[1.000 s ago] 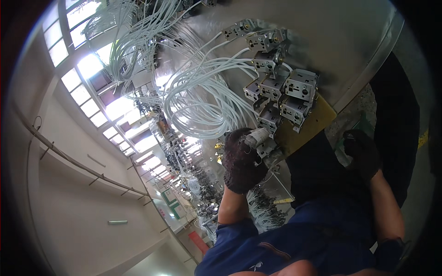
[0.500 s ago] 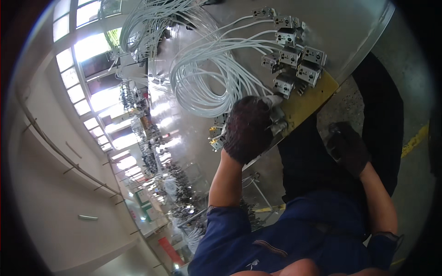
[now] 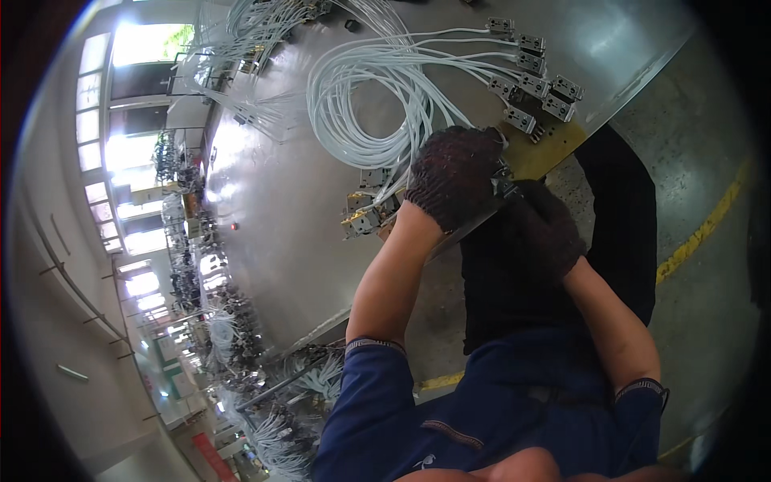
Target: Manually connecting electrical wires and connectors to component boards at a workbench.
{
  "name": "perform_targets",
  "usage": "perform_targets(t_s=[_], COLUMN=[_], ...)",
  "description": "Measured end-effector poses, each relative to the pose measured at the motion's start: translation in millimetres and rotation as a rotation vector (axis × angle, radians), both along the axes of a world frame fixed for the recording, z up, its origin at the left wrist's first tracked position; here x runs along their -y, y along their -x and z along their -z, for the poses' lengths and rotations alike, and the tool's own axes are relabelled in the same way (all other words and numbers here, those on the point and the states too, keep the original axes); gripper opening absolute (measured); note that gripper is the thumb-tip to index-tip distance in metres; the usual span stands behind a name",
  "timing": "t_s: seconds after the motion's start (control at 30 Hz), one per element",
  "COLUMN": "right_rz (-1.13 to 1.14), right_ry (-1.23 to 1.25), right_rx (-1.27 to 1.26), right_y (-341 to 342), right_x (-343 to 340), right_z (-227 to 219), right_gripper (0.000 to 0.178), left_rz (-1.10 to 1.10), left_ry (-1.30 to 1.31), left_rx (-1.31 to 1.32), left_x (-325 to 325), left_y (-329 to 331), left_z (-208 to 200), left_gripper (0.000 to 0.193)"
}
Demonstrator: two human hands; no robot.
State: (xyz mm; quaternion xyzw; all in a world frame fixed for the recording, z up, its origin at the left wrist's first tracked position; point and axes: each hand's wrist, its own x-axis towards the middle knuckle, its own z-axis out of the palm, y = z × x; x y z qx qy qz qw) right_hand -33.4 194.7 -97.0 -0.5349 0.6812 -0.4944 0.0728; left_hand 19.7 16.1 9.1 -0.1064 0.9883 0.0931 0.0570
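My left hand point(image 3: 456, 177), in a dark knitted glove, is closed around the end of the white cables at the table's edge. A small metal piece point(image 3: 504, 185) shows past its fingers, mostly covered by the glove. Against that piece, my gloved right hand point(image 3: 548, 233) has its fingers curled together; what they hold is hidden. Looped white cables point(image 3: 325, 88) lie on the table beyond my left hand. Several small silver metal boxes point(image 3: 532, 85) with holes sit at the cable ends to the right, some beside a yellow plate point(image 3: 548, 154). More metal boxes point(image 3: 365, 218) lie left of my left wrist.
The grey metal table point(image 3: 281, 233) ends in a straight edge point(image 3: 634, 88) along the right. Another bundle of white cables point(image 3: 273, 20) lies at the far left. Racks with hanging cables point(image 3: 273, 438) stand at the lower left. A yellow line point(image 3: 699, 237) marks the floor.
My right hand has come up and left from over my lap to meet my left hand at the table edge. The view has shifted a little.
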Motion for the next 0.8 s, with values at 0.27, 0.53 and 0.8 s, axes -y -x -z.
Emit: perform_targets(t_s=[0.27, 0.53, 0.8], right_rz=[0.021, 0.093, -0.013], right_ry=[-0.197, -0.061, -0.21], right_rx=[0.475, -0.156, 0.552], right_y=[-5, -1, -3], right_x=[0, 3, 1], right_z=[1, -1, -7], right_gripper=[0.041, 0.028, 0.029], left_rz=[0.012, 0.023, 0.045], left_ry=[-0.022, 0.021, 0.007], left_rx=[0.016, -0.067, -0.111], left_x=[5, 8, 8], left_y=[-3, -5, -7], left_z=[6, 12, 13], left_gripper=[0.048, 0.038, 0.039])
